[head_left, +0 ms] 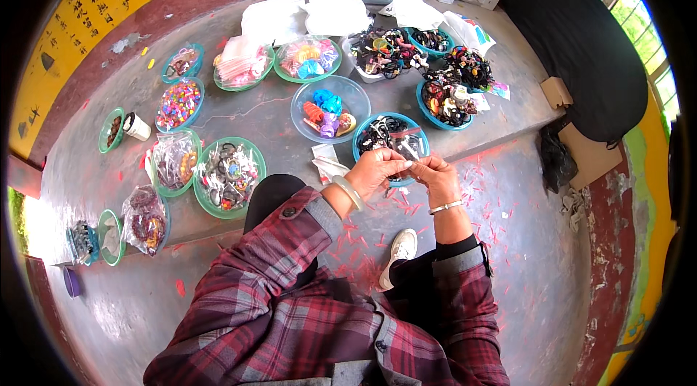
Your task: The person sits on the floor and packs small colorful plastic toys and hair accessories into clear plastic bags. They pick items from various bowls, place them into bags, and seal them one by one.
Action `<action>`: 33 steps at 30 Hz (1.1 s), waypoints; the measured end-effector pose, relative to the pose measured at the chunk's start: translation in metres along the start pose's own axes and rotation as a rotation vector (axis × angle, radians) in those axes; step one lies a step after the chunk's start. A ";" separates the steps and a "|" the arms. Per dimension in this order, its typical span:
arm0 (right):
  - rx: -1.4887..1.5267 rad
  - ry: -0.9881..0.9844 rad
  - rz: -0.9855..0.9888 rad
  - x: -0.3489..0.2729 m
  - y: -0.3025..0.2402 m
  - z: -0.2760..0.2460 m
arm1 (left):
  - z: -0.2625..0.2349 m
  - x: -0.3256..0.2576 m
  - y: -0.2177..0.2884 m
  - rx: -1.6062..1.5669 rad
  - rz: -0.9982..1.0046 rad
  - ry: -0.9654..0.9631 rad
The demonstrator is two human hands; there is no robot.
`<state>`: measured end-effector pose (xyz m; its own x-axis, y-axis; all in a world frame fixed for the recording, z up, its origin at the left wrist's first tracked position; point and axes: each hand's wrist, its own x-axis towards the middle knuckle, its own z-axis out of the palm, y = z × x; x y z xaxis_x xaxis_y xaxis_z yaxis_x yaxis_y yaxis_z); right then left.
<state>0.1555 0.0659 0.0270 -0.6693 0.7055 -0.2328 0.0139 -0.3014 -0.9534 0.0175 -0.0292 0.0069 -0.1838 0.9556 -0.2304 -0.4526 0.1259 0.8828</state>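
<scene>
My left hand and my right hand meet over a blue bowl of dark trinkets in clear bags. Together they pinch a small clear plastic packet between the fingertips. A pale bangle sits on my left wrist and a thin silver bracelet on my right. Both forearms wear red plaid sleeves. Just beyond the hands stands a clear bowl with blue, orange and purple toys.
Several green and blue bowls of beads, bracelets and bagged trinkets spread over the grey concrete step, such as a green bowl. White plastic bags and small boxes lie at the back. A black cloth covers the right side. My white shoe rests below.
</scene>
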 end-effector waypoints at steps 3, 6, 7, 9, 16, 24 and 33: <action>0.002 -0.009 -0.009 0.001 0.001 0.001 | 0.000 0.000 -0.001 -0.008 0.011 0.023; 0.008 -0.043 0.001 -0.003 -0.005 0.004 | 0.000 0.000 -0.002 -0.003 0.036 0.048; -0.011 -0.032 0.016 -0.002 -0.004 0.002 | 0.000 0.001 -0.002 0.003 0.042 0.059; -0.049 -0.010 0.046 0.002 -0.001 -0.005 | 0.001 0.001 -0.001 0.001 0.041 0.074; -0.097 0.015 -0.100 0.004 -0.003 -0.003 | 0.001 -0.001 0.001 0.105 0.092 0.096; 0.028 0.104 -0.261 -0.007 -0.024 0.008 | -0.001 -0.001 0.003 0.859 0.492 0.330; 0.060 -0.110 0.140 -0.014 -0.016 0.009 | 0.000 -0.009 0.019 1.332 1.012 0.545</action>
<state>0.1577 0.0555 0.0474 -0.7410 0.5809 -0.3368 0.0706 -0.4314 -0.8994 0.0107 -0.0354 0.0263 -0.2866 0.6340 0.7182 0.9196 -0.0280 0.3918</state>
